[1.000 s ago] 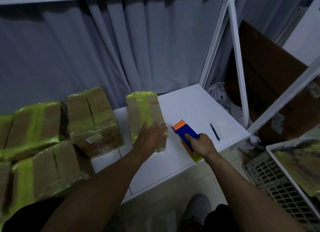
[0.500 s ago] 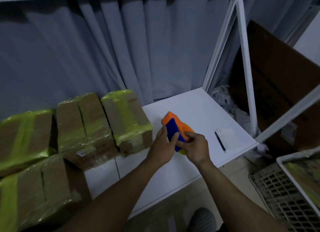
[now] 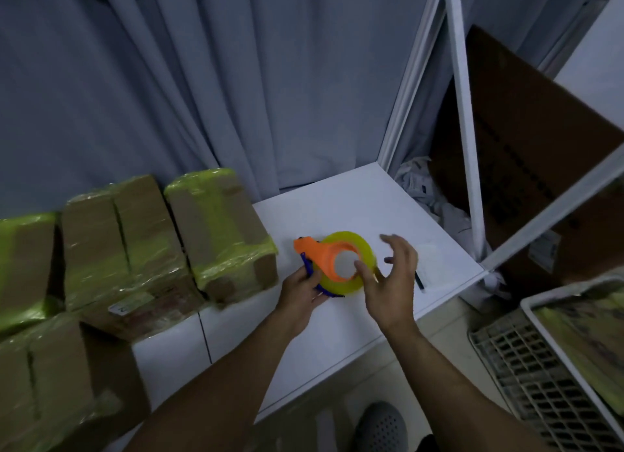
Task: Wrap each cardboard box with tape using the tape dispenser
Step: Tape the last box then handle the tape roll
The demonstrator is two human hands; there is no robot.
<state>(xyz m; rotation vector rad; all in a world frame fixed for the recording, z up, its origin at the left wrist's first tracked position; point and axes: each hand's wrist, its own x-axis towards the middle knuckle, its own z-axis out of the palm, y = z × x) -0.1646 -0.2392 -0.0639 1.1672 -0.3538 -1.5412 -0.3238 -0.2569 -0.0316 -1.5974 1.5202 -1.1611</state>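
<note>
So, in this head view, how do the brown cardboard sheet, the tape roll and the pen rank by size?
1. cardboard sheet, by far, though it is farthest away
2. tape roll
3. pen, a thin dark sliver

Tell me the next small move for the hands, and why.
Probably bring the right hand onto the tape roll to find the loose end. The left hand holds the tape dispenser, the right is open at the roll, and no tape strip shows pulled out.

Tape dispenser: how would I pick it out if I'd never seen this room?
Look at the white table before the grey curtain. Right of the taped cardboard boxes, the left hand holds the tape dispenser. It alone is orange and blue, carrying a yellow-green tape roll.
</note>
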